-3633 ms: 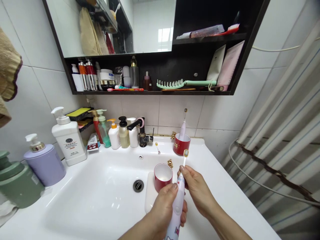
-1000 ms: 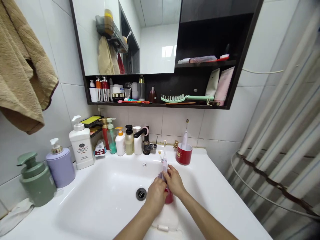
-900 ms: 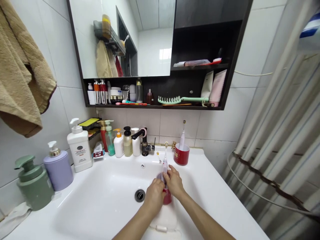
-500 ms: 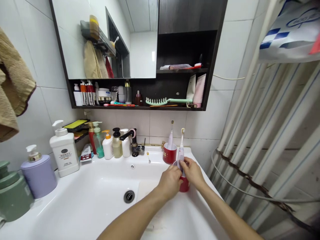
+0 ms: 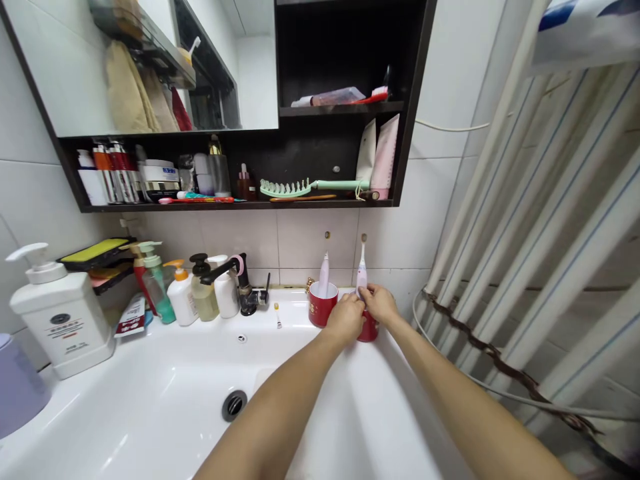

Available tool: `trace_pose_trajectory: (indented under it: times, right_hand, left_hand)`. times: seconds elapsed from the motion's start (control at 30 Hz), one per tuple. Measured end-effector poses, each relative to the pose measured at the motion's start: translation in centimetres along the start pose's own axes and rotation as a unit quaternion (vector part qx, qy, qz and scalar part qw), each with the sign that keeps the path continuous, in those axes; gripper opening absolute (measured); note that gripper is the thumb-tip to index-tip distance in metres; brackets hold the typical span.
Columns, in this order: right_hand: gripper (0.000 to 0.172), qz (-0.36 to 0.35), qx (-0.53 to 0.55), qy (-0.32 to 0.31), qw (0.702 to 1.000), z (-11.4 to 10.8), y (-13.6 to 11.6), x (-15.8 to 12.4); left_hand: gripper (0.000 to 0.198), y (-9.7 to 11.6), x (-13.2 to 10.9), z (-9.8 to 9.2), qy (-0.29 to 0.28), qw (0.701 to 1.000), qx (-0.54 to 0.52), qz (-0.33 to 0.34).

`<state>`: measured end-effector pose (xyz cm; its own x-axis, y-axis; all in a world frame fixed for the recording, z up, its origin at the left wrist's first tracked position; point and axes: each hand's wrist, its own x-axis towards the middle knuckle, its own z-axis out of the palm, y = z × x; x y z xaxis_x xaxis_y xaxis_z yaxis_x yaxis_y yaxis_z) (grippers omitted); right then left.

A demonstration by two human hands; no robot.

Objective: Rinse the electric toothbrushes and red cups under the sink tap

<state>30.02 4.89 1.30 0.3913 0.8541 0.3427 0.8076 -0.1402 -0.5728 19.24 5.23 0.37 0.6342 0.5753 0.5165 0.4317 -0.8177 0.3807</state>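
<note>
A red cup (image 5: 369,329) stands upright at the back right of the sink, partly covered by my hands. My left hand (image 5: 347,316) is closed against the cup's left side; its fingertips are hidden. From that cup rises a pale electric toothbrush (image 5: 362,272) with its brush head on top. My right hand (image 5: 380,304) is at the cup's rim, thumb and fingers closed around the lower toothbrush handle. Just left of my hands stands a second red cup (image 5: 320,311), holding an electric toothbrush handle (image 5: 325,275) with no brush head on it. A loose brush head (image 5: 278,316) lies on the sink's back ledge.
Left of these is a black faucet (image 5: 245,287), then several pump bottles (image 5: 183,297) along the back ledge. The white basin (image 5: 165,393) has a dark drain (image 5: 235,405). Overhead hangs a dark shelf cabinet (image 5: 320,203) with a green hairbrush (image 5: 300,188). Pipes (image 5: 540,267) run along the right.
Both hands have carried the red cup with the toothbrush away from me, onto the back right, closer to the second cup. The view has shifted closer and to the right.
</note>
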Motion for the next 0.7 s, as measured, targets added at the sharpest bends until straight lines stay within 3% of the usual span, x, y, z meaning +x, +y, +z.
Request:
trace_pose_trajectory:
  times: [0.13, 0.2, 0.37, 0.53, 0.7]
  right_hand:
    - [0.023, -0.005, 0.033, 0.012, 0.999, 0.3, 0.2, 0.5]
    - [0.023, 0.001, 0.051, 0.043, 0.998, -0.1, -0.2, 0.2]
    - [0.031, -0.024, 0.113, 0.127, 0.985, -0.9, -3.0, -3.0]
    - [0.037, -0.072, 0.191, 0.030, 0.979, 3.1, -6.3, -7.8]
    - [0.032, -0.066, 0.218, -0.092, 0.969, 7.7, -8.1, -10.8]
  left_hand:
    - [0.027, -2.5, -0.3, -1.5, 0.051, 0.995, 0.035, -0.072]
    - [0.018, -3.6, -0.8, -2.5, 0.053, 0.991, 0.048, -0.111]
    - [0.005, -4.0, -3.7, -4.3, 0.038, 0.993, 0.040, -0.100]
    - [0.005, -3.1, -9.9, -5.1, 0.029, 0.993, 0.033, -0.109]
    - [0.010, -3.0, -15.8, -5.2, -0.029, 0.985, 0.076, -0.151]
